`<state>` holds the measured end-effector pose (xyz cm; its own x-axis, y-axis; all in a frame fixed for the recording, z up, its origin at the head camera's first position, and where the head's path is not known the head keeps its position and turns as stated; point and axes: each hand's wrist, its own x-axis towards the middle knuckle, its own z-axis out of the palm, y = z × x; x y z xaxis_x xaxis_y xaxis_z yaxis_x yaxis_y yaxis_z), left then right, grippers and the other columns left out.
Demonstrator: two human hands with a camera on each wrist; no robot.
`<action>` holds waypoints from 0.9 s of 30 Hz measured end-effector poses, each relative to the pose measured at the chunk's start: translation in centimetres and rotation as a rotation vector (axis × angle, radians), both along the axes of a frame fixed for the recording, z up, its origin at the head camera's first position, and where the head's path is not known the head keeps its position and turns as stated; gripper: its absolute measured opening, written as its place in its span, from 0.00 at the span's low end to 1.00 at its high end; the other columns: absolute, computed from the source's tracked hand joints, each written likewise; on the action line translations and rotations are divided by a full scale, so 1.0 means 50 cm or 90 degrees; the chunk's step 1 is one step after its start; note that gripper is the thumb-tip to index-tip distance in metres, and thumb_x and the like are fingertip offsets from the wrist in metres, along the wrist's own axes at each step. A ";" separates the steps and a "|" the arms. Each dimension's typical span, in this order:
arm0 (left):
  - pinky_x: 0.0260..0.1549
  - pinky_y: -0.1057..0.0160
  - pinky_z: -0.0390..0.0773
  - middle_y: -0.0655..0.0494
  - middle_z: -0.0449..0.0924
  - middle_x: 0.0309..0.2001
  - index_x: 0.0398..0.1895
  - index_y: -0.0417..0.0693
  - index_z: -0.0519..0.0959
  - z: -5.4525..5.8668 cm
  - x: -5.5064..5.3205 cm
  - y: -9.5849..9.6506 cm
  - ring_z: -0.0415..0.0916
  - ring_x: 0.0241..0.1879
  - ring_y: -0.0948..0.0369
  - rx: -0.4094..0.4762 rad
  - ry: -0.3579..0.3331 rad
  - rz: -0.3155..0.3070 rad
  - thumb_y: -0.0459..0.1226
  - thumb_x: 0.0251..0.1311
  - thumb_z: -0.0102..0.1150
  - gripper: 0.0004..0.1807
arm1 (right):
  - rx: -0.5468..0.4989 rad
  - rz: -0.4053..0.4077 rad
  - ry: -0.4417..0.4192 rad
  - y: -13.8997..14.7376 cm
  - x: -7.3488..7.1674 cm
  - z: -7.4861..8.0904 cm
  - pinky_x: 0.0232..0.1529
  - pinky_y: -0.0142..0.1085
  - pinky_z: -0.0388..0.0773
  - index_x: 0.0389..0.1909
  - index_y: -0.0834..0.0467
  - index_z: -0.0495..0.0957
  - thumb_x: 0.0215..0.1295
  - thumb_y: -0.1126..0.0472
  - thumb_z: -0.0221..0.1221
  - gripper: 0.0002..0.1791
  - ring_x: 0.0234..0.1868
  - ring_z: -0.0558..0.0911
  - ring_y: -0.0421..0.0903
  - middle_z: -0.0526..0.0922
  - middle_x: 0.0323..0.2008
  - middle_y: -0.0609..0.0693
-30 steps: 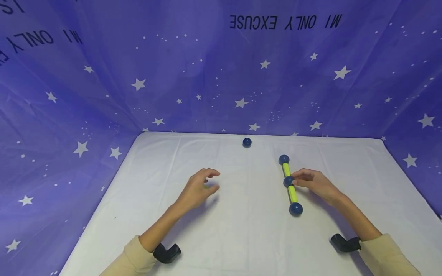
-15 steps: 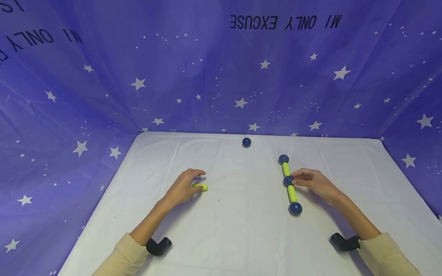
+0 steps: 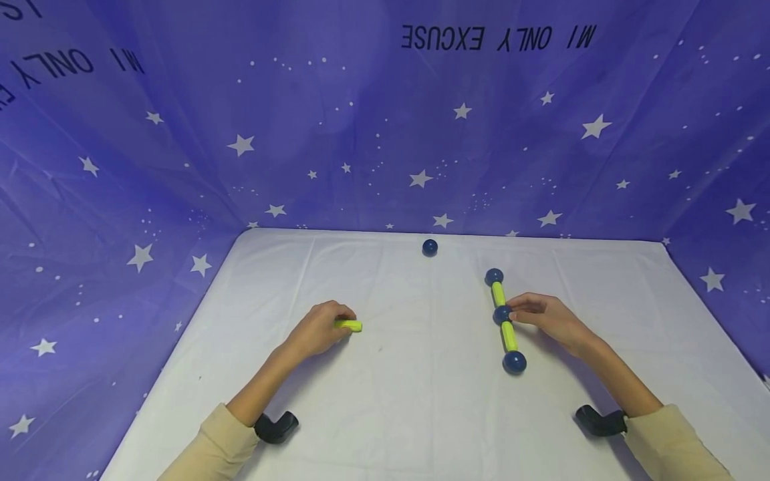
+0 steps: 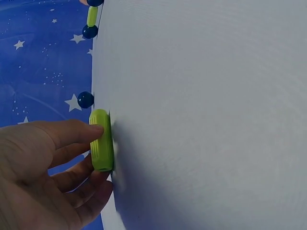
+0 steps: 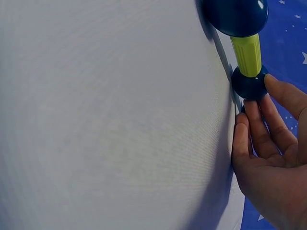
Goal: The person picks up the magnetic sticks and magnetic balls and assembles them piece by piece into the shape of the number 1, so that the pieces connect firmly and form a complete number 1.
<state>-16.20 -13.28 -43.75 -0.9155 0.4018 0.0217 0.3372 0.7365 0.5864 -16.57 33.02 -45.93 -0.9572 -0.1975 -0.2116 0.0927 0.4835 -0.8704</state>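
With thumb and fingers my left hand (image 3: 317, 329) pinches a short yellow-green ribbed rod (image 3: 355, 326) at the left of the white table. The left wrist view shows the thumb across the side of this magnetic-looking stick (image 4: 100, 153), close to the cloth. On the right lies a straight chain of three dark blue balls joined by two yellow-green rods (image 3: 509, 337). My right hand (image 3: 556, 325) holds the middle ball (image 3: 501, 315) between thumb and fingertips. The chain's far ball (image 3: 494, 276) and near ball (image 3: 514, 363) are untouched.
A loose dark blue ball (image 3: 430, 248) sits near the table's back edge. Purple star-printed cloth (image 3: 361, 133) walls the table (image 3: 409, 414) at the back and sides. A black curved piece (image 3: 277, 427) sits at the left wrist, another (image 3: 600, 421) at the right.
My left hand moved left to the lone rod, and its raised fingers came down and closed on it. The right hand and the chain stayed in place.
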 end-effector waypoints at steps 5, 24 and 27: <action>0.45 0.51 0.77 0.51 0.83 0.39 0.40 0.39 0.86 -0.001 0.000 -0.002 0.79 0.41 0.54 -0.006 0.006 -0.005 0.28 0.55 0.67 0.09 | -0.005 -0.008 -0.006 0.000 -0.001 0.001 0.62 0.65 0.59 0.59 0.66 0.75 0.65 0.53 0.67 0.28 0.64 0.70 0.65 0.79 0.56 0.62; 0.38 0.64 0.79 0.57 0.84 0.36 0.43 0.40 0.84 -0.001 0.026 0.093 0.79 0.36 0.63 0.108 -0.036 -0.071 0.29 0.58 0.67 0.09 | -0.018 -0.002 -0.005 -0.003 0.004 0.008 0.61 0.63 0.59 0.57 0.66 0.77 0.66 0.54 0.66 0.25 0.63 0.70 0.63 0.80 0.54 0.62; 0.38 0.65 0.79 0.57 0.83 0.35 0.42 0.39 0.84 -0.004 0.031 0.122 0.79 0.35 0.63 0.132 -0.045 -0.091 0.30 0.58 0.67 0.09 | -0.018 -0.001 -0.004 -0.003 0.005 0.008 0.62 0.63 0.58 0.57 0.66 0.77 0.66 0.54 0.66 0.25 0.63 0.70 0.63 0.80 0.54 0.62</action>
<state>-14.64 -7.18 -43.94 -0.8520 0.5206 0.0548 0.3815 0.5460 0.7459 -16.34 32.86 -45.52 -0.9562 -0.2012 -0.2128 0.0999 0.4587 -0.8830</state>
